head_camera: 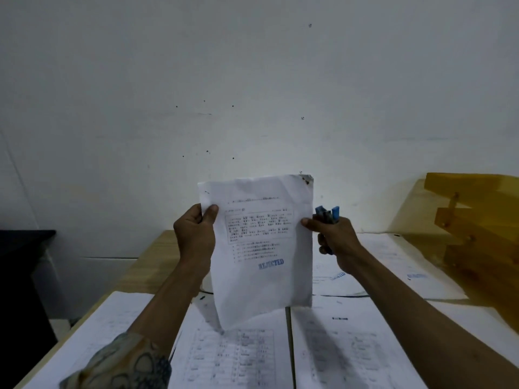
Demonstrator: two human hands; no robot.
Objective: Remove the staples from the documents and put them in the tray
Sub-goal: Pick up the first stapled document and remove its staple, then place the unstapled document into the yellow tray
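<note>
document (261,248) held up in both hands

the left hand (193,234) pinched its left edge, thumb in front. the right hand (337,237) pinched the right edge with its thumb while its fingers curled round a blue staple remover (327,213). the sheets hung upright above loose papers (351,346) on the table (151,262), well apart from the yellow tray (477,220) at the right.
</note>
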